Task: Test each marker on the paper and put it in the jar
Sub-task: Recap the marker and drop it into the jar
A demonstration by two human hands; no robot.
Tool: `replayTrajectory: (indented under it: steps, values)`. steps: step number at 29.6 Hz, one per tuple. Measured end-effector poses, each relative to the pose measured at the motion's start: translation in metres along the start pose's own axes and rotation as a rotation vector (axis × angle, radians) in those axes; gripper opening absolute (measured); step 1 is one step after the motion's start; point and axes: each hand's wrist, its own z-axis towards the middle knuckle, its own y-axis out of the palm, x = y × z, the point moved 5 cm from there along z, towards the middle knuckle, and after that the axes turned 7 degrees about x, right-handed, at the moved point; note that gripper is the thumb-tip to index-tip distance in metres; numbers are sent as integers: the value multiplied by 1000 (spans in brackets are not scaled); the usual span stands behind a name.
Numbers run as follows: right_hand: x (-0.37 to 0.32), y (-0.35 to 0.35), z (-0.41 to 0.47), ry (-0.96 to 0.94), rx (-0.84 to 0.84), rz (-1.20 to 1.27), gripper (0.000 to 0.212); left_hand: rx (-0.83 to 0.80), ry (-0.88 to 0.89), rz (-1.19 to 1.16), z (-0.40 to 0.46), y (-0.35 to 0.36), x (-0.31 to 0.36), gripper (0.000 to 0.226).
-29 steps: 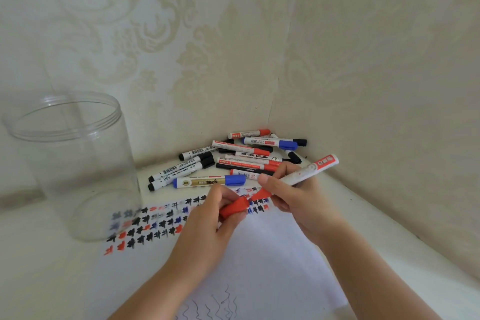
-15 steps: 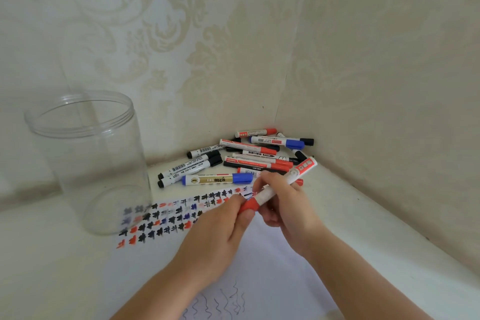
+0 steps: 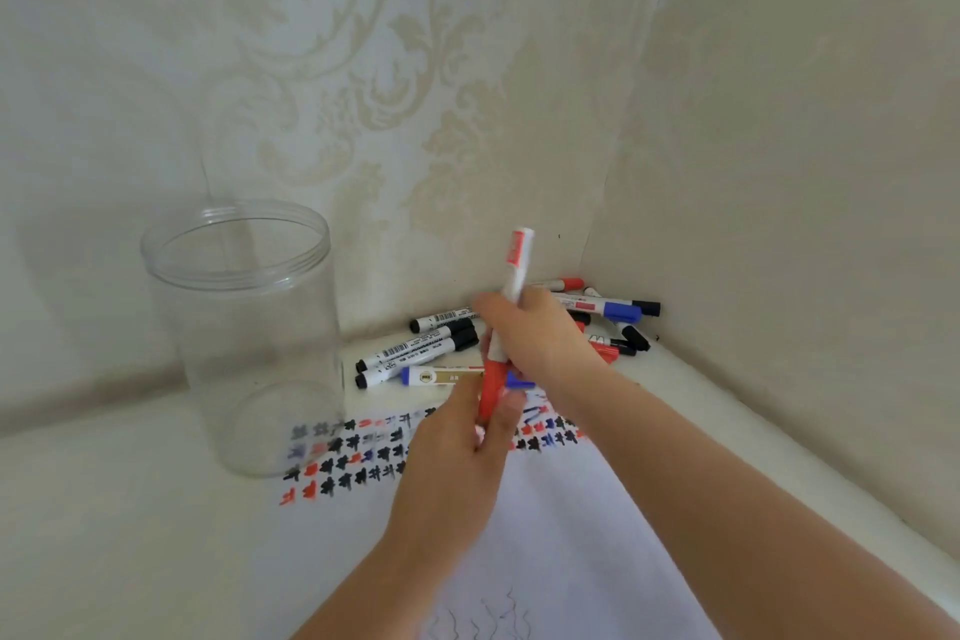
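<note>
Red marker [image 3: 511, 312] held nearly upright above the far edge of the paper [image 3: 561, 525], long axis running bottom-to-top, red cap [image 3: 491, 392] at the low end, butt end high against the wall. Right hand [image 3: 540, 338] wrapped around the white barrel mid-length; left hand [image 3: 467, 452] below it, fingers pinching the cap — seemingly pressed home, though motion blur hides the seam. Jar [image 3: 244, 333] standing open-mouthed off to the left, well apart from the marker, left hand nearer to it than the right. Likely step: capping done, transfer next — marker to travel leftward and up over the rim, then drop in lengthwise. Remaining markers [image 3: 421, 353] heaped in the corner beyond the hands. Rows of test marks [image 3: 358, 463] across the paper's far edge, partly seen through the jar.
</note>
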Motion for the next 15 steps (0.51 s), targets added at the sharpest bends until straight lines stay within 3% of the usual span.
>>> replayTrajectory:
  steps: [4,8,12,15]
  values:
    - [-18,41,31,-186,-194,-411,34,-120,21,319,-1,-2,-11,38]
    - [-5,95,41,-205,-348,-520,38,-241,16,463,-2,3,-13,32]
    - [-8,110,42,-233,-368,-481,43,-212,-11,493,6,-2,-15,35]
    - [-11,89,46,-320,-268,-559,31,-137,44,404,10,-8,-18,24]
